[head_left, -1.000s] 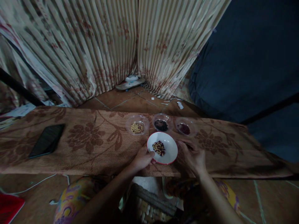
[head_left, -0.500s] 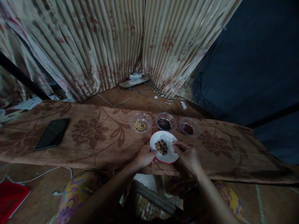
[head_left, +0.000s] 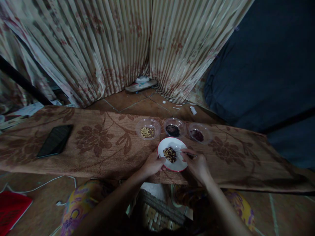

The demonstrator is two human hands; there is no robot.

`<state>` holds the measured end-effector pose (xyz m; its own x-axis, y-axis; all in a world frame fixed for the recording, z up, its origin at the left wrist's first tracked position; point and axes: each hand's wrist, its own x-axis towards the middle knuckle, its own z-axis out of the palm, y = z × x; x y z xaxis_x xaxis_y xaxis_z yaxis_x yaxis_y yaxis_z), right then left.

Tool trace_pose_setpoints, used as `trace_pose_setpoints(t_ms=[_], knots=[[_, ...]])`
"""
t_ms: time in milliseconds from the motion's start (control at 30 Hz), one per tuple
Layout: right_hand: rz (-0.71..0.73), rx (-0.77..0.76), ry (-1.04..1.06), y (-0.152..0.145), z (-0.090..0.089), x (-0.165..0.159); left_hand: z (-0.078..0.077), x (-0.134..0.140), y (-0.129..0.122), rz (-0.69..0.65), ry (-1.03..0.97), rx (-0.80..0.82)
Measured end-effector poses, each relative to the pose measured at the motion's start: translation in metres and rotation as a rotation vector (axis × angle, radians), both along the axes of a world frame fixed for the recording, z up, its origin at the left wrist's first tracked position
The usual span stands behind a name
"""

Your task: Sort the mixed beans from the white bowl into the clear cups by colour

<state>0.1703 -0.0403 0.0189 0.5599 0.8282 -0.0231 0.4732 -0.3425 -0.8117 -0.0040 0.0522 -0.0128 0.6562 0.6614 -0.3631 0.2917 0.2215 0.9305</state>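
Observation:
A white plate with a red rim (head_left: 180, 164) is held at its left edge by my left hand (head_left: 153, 164), thumb over the rim. On it lies a small heap of mixed yellow and dark beans (head_left: 169, 154). My right hand (head_left: 198, 166) is closed on a thin metal tool, apparently tweezers (head_left: 180, 151), whose tip points toward the heap. Behind the plate stand three clear bowls: one with yellow beans (head_left: 147, 132), one with black beans (head_left: 172, 130), one with dark red beans (head_left: 197, 135).
A brown floral cloth (head_left: 105, 160) covers the long narrow table. A dark phone (head_left: 55, 141) lies at its left. Beyond the table, a skateboard (head_left: 140, 86) rests on the tiled floor by striped curtains (head_left: 118, 49). A red item (head_left: 13, 209) is at lower left.
My right hand and the tool have shifted very slightly over the plate. My left hand and the plate stay where they were.

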Motion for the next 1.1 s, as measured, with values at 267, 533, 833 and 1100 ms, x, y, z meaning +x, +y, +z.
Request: trace_pose_setpoints(t_ms=[267, 533, 833, 1100], knots=[[0.038, 0.013, -0.090, -0.002, 0.006, -0.004, -0.004, 0.000, 0.000, -0.002, -0.014, 0.003], [0.059, 0.046, -0.097, -0.002, 0.009, -0.008, -0.001, 0.000, -0.001, 0.000, -0.005, 0.006], [0.105, 0.121, -0.097, -0.001, 0.011, -0.007, 0.005, 0.000, -0.001, 0.017, 0.006, 0.001], [0.130, 0.119, -0.130, 0.000, 0.011, -0.008, 0.002, 0.000, -0.001, 0.016, 0.003, 0.000]])
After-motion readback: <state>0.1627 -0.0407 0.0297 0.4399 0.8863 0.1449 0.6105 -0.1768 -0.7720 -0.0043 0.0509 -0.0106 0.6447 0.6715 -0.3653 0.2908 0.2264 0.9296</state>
